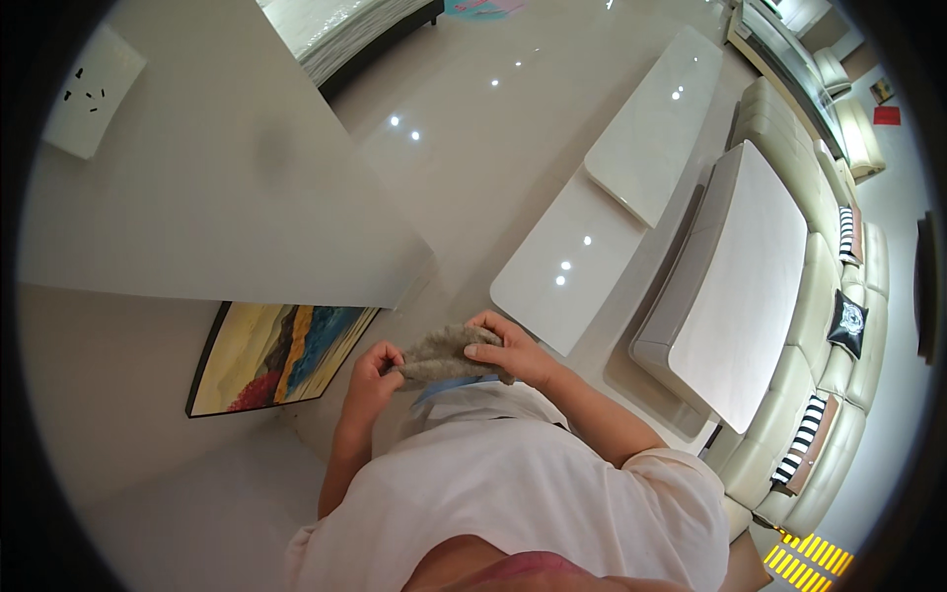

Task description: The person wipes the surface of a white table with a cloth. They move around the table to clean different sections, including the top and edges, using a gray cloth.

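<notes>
A fuzzy grey-brown cloth [434, 355] is stretched between my hands, in front of my waist. My left hand [375, 373] pinches its left end between thumb and fingers. On the other side, my right hand [508, 350] grips the bunched right part, thumb on top and fingers behind. The cloth's underside is hidden, and its lower edge hangs close to my white shirt.
A framed abstract painting [281, 355] is at the left, below a pale wall [247, 207] with a socket plate [94, 94]. Low white tables [567, 252] and a taller light-topped table [740, 276] stand to the right, before a cream sofa [804, 345] with cushions.
</notes>
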Motion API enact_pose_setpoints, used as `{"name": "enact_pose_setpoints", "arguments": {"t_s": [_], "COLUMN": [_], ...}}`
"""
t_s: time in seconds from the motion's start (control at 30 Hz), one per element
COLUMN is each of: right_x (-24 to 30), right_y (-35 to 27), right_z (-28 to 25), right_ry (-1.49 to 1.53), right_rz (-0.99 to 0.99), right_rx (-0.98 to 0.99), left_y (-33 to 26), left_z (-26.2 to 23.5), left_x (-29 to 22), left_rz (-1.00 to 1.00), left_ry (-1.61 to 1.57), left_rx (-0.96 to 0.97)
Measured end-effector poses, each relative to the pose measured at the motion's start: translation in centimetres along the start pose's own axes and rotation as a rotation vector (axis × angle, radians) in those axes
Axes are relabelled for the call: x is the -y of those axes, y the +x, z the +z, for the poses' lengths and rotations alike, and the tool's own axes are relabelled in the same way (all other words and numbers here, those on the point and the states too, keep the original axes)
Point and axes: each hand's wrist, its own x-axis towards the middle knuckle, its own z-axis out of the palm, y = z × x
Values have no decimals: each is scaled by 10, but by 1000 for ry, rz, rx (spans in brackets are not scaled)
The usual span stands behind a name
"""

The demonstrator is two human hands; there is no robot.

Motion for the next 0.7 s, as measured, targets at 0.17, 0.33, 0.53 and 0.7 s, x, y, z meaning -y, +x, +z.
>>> {"name": "enact_pose_setpoints", "arguments": {"t_s": [0.17,0.33,0.53,0.7], "right_x": [28,10,39,66], "right_y": [2,14,15,45], "right_z": [8,-6,-20,-41], "right_ry": [13,38,68,28], "right_rz": [81,-119,-134,-147], "right_rx": [-26,-55,-103,-108], "left_y": [7,28,56,94], "left_z": [-10,-2,5,3], "left_x": [-7,-23,-40,-51], "left_rz": [-3,26,20,37], "left_ry": [6,-12,4,82], "left_rx": [12,65,128,110]}}
